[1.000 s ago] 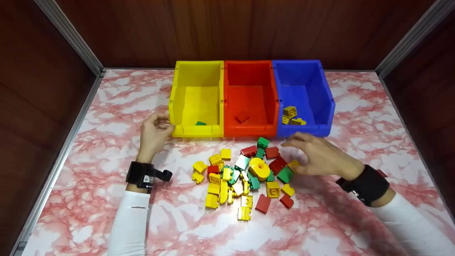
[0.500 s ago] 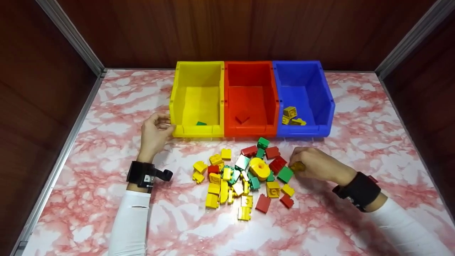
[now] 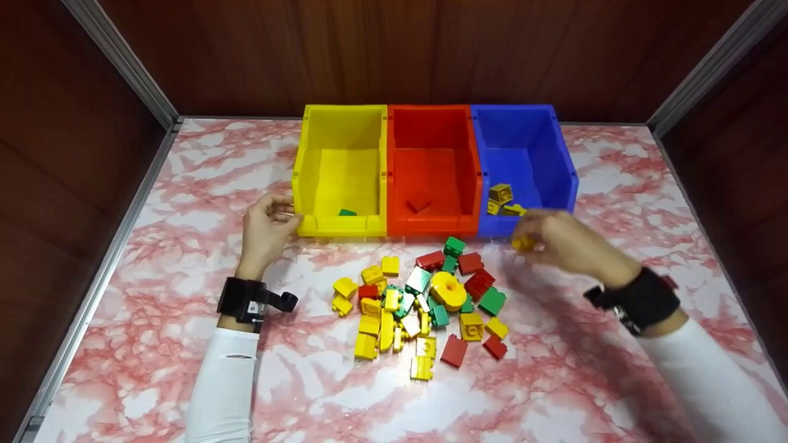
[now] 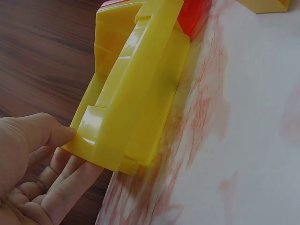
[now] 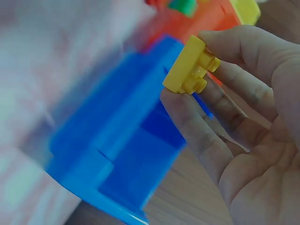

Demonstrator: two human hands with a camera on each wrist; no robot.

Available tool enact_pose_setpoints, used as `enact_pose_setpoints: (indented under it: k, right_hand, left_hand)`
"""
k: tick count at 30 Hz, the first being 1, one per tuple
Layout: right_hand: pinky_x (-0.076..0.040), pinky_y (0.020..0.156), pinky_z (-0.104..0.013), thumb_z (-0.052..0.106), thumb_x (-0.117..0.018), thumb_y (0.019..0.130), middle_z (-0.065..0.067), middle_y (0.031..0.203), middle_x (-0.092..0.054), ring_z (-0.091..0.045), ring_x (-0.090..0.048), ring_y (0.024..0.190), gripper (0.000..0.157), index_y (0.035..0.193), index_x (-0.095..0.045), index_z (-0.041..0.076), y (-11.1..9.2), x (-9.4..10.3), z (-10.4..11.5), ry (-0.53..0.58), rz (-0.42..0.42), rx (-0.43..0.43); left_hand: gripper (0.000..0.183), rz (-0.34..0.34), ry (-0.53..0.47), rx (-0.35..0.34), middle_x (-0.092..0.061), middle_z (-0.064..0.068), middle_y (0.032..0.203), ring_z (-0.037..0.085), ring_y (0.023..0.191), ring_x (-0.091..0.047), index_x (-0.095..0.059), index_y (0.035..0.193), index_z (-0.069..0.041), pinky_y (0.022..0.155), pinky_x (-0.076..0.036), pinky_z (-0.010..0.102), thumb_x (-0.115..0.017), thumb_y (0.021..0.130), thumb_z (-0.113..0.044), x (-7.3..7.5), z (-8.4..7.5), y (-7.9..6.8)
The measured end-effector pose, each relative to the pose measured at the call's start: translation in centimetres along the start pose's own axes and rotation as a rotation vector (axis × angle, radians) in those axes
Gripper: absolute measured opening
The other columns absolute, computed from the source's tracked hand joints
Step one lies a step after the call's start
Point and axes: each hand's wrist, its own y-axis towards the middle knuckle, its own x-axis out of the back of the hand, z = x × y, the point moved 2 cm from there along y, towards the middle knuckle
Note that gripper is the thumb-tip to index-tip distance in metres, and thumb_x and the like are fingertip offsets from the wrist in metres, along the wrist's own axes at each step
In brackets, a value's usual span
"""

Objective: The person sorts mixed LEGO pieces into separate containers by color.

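Note:
My right hand (image 3: 569, 243) pinches a yellow toy brick (image 5: 185, 68) between thumb and fingertip, its studs facing the palm in the right wrist view. This hand is at the front edge of the blue bin (image 3: 551, 166), which holds several yellow bricks (image 3: 502, 194). At the left, my left hand (image 3: 266, 234) holds the front corner of the yellow bin (image 4: 136, 93), thumb at the lip and fingers against the side. A green brick (image 3: 347, 213) lies in the yellow bin, and a red brick (image 3: 419, 202) in the red bin (image 3: 434, 224).
The three bins stand side by side near the back wall (image 3: 394, 55). In front of them a loose pile of yellow, red and green bricks spreads over the marbled table (image 3: 320, 406), with a rounded yellow piece (image 3: 448, 291) among them. Dark wooden panels stand at both sides.
My right hand has picked up a yellow brick from the pile's right edge and moved it up to the blue bin's front. My left hand stays at the yellow bin.

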Motion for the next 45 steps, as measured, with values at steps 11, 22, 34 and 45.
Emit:
enact_pose_setpoints:
  k: [11, 22, 34, 45]
  right_hand:
    - [-0.064, 0.079, -0.049, 0.002, -0.085, 0.084, -0.017, 0.102, -0.076, -0.030, -0.071, 0.091, 0.022, 0.105, -0.081, -0.001, 6.0, 2.6, -2.6, -0.076, -0.065, -0.030]
    - [-0.051, 0.060, -0.032, -0.002, -0.081, 0.081, -0.015, 0.081, -0.072, -0.025, -0.064, 0.071, 0.009, 0.086, -0.074, -0.002, 10.3, 0.6, -4.9, -0.055, 0.000, -0.125]
    - [-0.054, 0.066, -0.039, 0.001, -0.077, 0.087, -0.012, 0.081, -0.067, -0.028, -0.064, 0.075, 0.007, 0.090, -0.070, 0.002, 10.5, -0.3, -5.8, -0.041, 0.035, -0.162]
    - [-0.056, 0.103, -0.062, 0.021, -0.082, 0.091, -0.023, 0.129, -0.071, -0.041, -0.064, 0.122, 0.046, 0.129, -0.070, -0.003, 6.6, 2.7, -3.9, -0.102, -0.066, -0.084]
  left_hand:
    - [0.030, 0.042, -0.036, 0.011, -0.072, 0.026, 0.112, 0.003, 0.084, -0.066, -0.068, 0.120, 0.006, 0.080, -0.058, 0.014, -0.077, 0.091, 0.001, 0.3, -0.4, 0.0]
    - [0.033, 0.088, -0.069, 0.061, -0.071, 0.022, 0.115, 0.006, 0.088, -0.068, -0.067, 0.123, 0.005, 0.081, -0.058, 0.013, -0.077, 0.093, -0.001, 0.6, 0.1, 0.2]
    - [0.035, 0.128, -0.052, 0.090, -0.071, 0.015, 0.115, 0.008, 0.092, -0.067, -0.066, 0.126, 0.003, 0.083, -0.058, 0.014, -0.076, 0.094, -0.005, 0.9, 0.4, 0.4]
    - [0.035, 0.126, -0.041, 0.088, -0.070, 0.018, 0.117, 0.009, 0.094, -0.066, -0.066, 0.126, 0.004, 0.084, -0.057, 0.014, -0.077, 0.094, -0.006, 0.9, 0.4, 0.5]
